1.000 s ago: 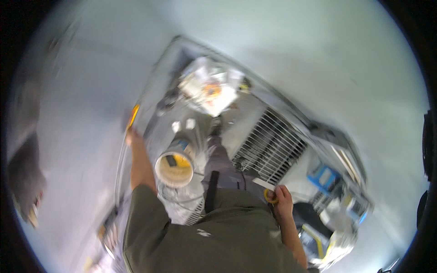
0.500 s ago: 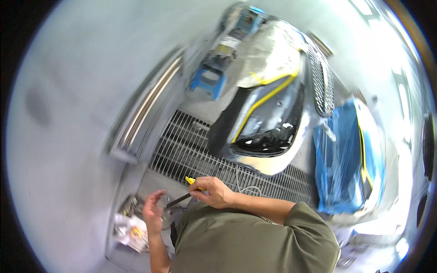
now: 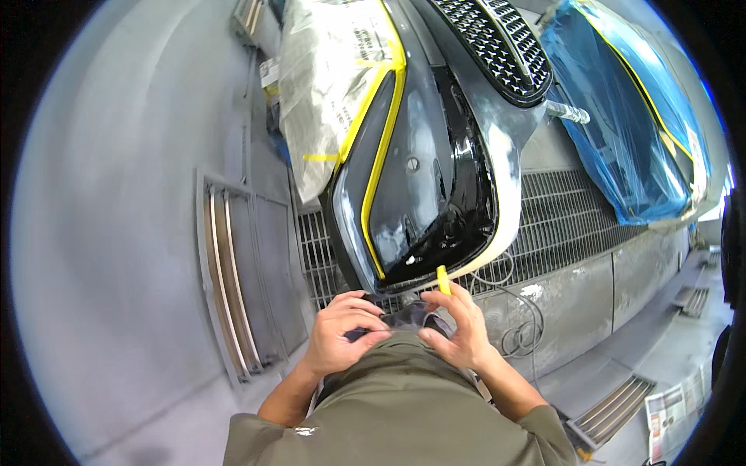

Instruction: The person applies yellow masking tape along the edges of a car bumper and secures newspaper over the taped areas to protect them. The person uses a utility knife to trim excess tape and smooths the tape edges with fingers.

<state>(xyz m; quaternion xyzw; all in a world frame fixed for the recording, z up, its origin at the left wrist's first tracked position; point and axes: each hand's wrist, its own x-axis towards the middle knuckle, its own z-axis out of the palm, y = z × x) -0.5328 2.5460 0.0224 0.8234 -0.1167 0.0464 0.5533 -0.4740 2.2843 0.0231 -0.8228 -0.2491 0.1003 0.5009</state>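
My right hand is curled round a small yellow tool whose end sticks up past the fingers; its kind is not clear. Thumb and fingers of my left hand come together in a pinch, and a faint thin line runs from them toward the right hand; what they hold is too fine to make out. Both hands are in front of my waist, just short of a dark car bumper. Yellow masking tape runs along the bumper, and translucent masking film covers its left part.
A patterned grille is set in the bumper. Blue film wraps another part at the right. Below lies a floor grating, with a looped hose nearby. A wall vent is at the left, newspaper at lower right.
My view has turned and come closer to the bumper. The left hand has gone from spread fingers to a pinch, and both hands now face each other. The yellow tool stays in the right hand.
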